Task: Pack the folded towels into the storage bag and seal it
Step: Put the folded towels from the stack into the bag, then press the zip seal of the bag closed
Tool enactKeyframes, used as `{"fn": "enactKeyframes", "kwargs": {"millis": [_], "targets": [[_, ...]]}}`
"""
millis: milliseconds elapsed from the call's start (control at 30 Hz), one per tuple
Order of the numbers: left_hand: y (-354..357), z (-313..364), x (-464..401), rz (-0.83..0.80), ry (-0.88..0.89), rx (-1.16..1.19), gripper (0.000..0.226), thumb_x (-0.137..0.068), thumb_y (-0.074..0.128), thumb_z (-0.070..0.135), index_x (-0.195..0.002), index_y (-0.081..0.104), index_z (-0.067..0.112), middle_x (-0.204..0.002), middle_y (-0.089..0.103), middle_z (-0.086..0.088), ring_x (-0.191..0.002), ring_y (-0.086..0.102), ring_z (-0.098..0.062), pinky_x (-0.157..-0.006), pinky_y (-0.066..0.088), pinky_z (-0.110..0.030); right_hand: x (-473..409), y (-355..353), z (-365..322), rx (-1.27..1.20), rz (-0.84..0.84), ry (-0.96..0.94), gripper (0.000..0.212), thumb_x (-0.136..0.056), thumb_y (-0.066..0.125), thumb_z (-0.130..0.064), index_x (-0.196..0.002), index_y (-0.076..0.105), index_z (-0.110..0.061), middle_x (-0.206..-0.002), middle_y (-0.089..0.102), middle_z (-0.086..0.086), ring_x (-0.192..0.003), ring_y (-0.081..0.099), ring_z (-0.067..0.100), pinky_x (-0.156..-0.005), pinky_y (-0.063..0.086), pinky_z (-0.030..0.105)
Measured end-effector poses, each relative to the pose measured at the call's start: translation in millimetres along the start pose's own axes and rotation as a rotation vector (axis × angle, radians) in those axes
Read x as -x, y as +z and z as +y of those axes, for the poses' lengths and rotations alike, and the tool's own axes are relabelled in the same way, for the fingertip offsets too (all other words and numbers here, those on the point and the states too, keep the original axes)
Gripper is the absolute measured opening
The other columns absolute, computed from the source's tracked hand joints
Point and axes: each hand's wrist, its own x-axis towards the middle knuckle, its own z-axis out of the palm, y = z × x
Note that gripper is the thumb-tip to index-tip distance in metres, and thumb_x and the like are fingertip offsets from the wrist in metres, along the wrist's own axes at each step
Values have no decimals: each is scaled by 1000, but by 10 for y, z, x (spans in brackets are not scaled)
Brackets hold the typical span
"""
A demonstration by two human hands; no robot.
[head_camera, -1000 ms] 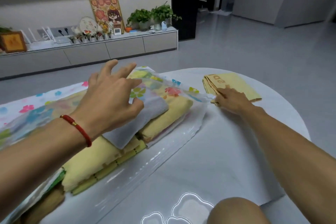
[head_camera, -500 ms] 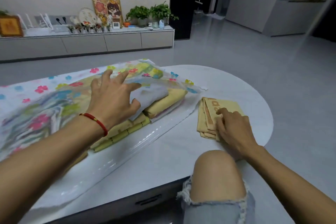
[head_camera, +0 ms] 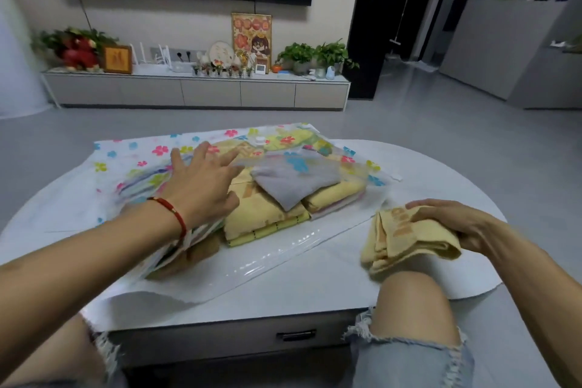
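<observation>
On the white bench [head_camera: 315, 290] the flowered storage bag [head_camera: 132, 154] is lain open with towels [head_camera: 261, 214] stacked in its mouth, its upper sheet lifted by the spread, open left hand [head_camera: 201, 186]. A folded yellow towel [head_camera: 406, 239] is clasped in the right hand [head_camera: 453, 224] at the near bench edge; it is best kept flat and slid in under the raised sheet.

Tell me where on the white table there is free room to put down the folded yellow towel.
Free: the near strip of the table between the storage bag and the front edge, and the far right rim. Crowded: the left and middle, under the bag, its towels and the left hand.
</observation>
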Motion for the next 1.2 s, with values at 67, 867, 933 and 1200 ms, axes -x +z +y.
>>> {"fn": "enactKeyframes", "kwargs": {"millis": [67,867,933,1200], "targets": [[-165,-90,-62,16,7,-5,58,-86,54,38,-143,44,32,-164,15,13,-147,16,-36,-106,20,-75,148,66,-202,-57,-96,-42,34,-94,60,-2,-127,68,-9,-102,78,16,-83,72,27,-64,62,33],[-452,-252,-123,16,-10,194,60,-86,52,45,-144,44,32,-162,19,17,-148,17,-33,-108,22,-73,-53,3403,-584,-167,-373,-373,57,-95,66,-14,-148,52,-32,-117,63,9,-98,68,25,-92,62,46],[-344,-172,-57,31,19,208,60,-84,52,43,-143,45,33,-162,19,17,-148,17,-33,-108,23,-72,18,3213,-577,-27,-386,-443,64,-95,63,-12,-152,46,-35,-110,68,13,-90,71,30,-87,63,47],[130,226,206,27,17,369,65,-79,53,42,-143,43,35,-163,15,18,-148,16,-32,-111,28,-62,6,2342,-160,712,18,-374,44,-89,60,-24,-132,65,-20,-130,68,9,-118,63,28,-93,51,31]]}}
